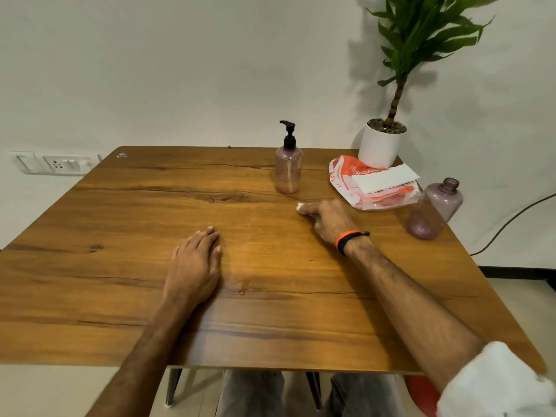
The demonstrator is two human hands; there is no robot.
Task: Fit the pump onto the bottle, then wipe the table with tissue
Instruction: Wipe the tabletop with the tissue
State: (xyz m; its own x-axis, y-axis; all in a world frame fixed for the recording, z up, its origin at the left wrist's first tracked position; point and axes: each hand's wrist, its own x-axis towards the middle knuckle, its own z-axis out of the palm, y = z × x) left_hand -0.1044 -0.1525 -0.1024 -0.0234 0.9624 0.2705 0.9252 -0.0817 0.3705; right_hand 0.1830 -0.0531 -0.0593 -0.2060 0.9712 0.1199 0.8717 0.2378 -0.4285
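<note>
The fingers of the right hand point(326, 216) are curled together and pressed down on a small white tissue point(300, 207), of which only a corner shows past the fingertips; the wad lies against the table point(150, 206). Just beyond these fingers stands the bottle point(288, 168), upright, with the black pump point(289, 134) seated on its neck. Right of the fingers lies the orange tissue pack point(373, 183), white sheets protruding. Farther right stands a second, open bottle point(434, 209), without a pump. Behind the pack stands a potted plant point(382, 145). The left hand point(194, 266) lies flat, palm down, fingers extended and close together, gripping nothing. A few small droplets point(241, 288) sit just right of its wrist.
</note>
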